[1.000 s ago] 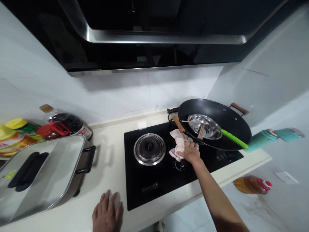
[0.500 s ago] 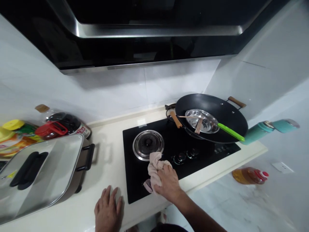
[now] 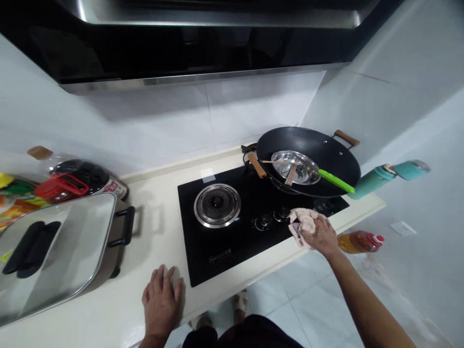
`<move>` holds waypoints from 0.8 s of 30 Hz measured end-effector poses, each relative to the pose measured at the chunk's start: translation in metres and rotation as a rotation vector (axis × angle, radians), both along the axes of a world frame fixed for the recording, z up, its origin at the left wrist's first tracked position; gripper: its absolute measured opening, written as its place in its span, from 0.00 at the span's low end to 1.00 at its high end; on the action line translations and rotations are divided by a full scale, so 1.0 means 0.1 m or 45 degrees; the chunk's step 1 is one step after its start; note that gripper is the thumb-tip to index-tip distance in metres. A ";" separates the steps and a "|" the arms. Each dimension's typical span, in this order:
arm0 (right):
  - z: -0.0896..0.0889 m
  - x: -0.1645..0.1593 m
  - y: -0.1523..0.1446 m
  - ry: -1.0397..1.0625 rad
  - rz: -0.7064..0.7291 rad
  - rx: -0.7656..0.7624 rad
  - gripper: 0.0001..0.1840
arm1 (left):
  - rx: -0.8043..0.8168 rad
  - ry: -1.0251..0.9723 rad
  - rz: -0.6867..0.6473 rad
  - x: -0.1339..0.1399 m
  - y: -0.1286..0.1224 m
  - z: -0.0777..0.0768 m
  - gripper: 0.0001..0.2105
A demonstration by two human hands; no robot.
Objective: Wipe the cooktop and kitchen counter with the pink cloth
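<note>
A crumpled pale pink cloth [image 3: 303,223] is bunched under my right hand [image 3: 322,236], whose fingers press round it at the front edge of the black glass stove [image 3: 232,241]. The cloth lies just right of the stove's knobs [image 3: 263,221], below the wok. My left hand [image 3: 162,295] rests flat on the cream countertop [image 3: 152,241], fingers spread, holding nothing, left of the stove. At the stove's left side the round burner [image 3: 217,205] is uncovered.
A black wok [image 3: 333,154] with a metal bowl [image 3: 308,174], chopsticks and a green-handled utensil [image 3: 336,181] sits on the right burner. A lidded electric pan [image 3: 83,232] and bottles stand left. A teal flask [image 3: 373,181] and an oil bottle [image 3: 357,241] are right. The range hood [image 3: 203,53] hangs above.
My right hand has slid the cloth rightward along the stove, from beside the left burner to past the knobs. My left hand stays on the counter. The view has shifted slightly.
</note>
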State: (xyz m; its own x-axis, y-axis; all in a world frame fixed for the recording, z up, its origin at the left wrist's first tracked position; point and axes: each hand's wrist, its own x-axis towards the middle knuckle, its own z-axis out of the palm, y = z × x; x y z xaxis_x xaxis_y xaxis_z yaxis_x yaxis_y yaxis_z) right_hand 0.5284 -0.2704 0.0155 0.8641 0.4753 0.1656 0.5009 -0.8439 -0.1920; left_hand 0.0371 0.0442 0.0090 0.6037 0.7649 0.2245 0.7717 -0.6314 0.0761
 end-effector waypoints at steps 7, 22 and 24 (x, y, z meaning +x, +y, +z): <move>-0.07 -0.37 0.00 -0.070 0.123 0.103 0.33 | -0.088 0.021 0.044 0.07 -0.02 0.07 0.24; 0.23 -3.50 1.16 0.537 0.716 0.094 0.38 | -0.154 -0.116 0.001 0.08 -0.05 0.07 0.25; 0.24 -3.65 1.20 0.584 0.871 0.065 0.39 | -0.146 -0.126 -0.008 0.07 -0.04 0.05 0.24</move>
State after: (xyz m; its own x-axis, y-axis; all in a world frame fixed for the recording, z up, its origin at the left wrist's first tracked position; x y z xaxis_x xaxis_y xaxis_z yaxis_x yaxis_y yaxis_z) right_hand 0.1630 -0.1502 0.0394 0.3735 0.9225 -0.0974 0.7635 -0.3653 -0.5325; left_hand 0.0446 0.0399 0.0143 0.5876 0.7853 0.1947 0.7531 -0.6189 0.2234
